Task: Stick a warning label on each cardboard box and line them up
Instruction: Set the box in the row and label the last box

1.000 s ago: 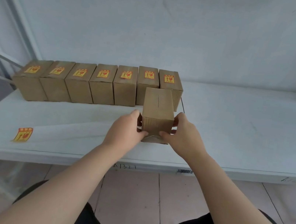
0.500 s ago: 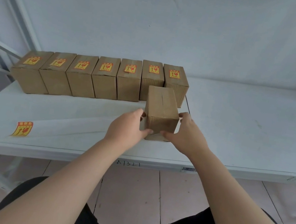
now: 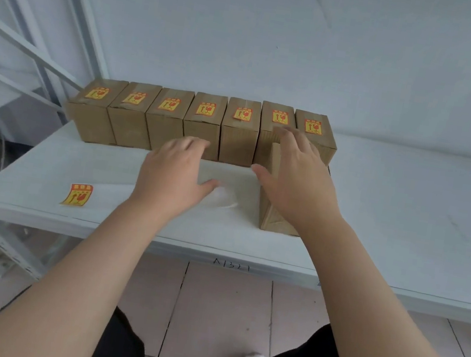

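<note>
Nothing gripped; right hand [image 3: 295, 184] (splayed) over box [image 3: 272, 219]; left hand [image 3: 173, 174] flat.

I am stretching both bare arms forward, palms facing down. My left hand [image 3: 171, 176] is hovering open, its fingers [image 3: 190, 145] extended and slightly blurred, its thumb [image 3: 208, 185] pointing out to the right. My right hand [image 3: 296, 185] is reaching farther forward, its fingers [image 3: 293, 138] straight and loosely spread, its thumb [image 3: 260, 171] angling left. My left forearm [image 3: 82, 277] is coming in from lower left and my right forearm [image 3: 379, 293] from lower right, with the two hands apart.
</note>
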